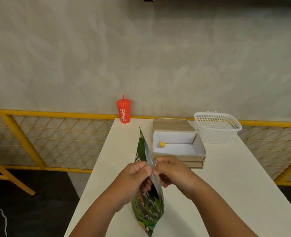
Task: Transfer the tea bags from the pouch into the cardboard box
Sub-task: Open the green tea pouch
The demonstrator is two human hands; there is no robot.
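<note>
I am watching one green printed pouch (148, 202) standing upright on the white surface (235, 185), just left of the cardboard box (180, 158) and nearer to me than it. The pouch's mouth is facing up. Its long top edge is running from me towards the far end of the surface, with the far corner rising to a point level with the box's left wall. A dark gap is showing in the mouth just below the hands.

Both hands are working at that top edge. The left hand (134, 175) is pinching the left wall of the pouch with curled fingers, and the right hand (172, 170) is pinching the right wall the same way, so both sets of fingers are clamped on the pouch.

The one box is lying open with its white inside showing and its brown flap folded back on the far side. One tea bag (160, 144) with a yellow tag is lying inside, by the box's left wall.

One red cup (123, 111) with a straw is standing beyond the box to its left, at the far edge. One white mesh basket (216, 129) is sitting just right of the box's far corner.

Behind the box, a yellow lattice railing (47, 115) is running under a pale plastered wall (141, 57). A dark floor (38, 202) is lying well left of the box.
</note>
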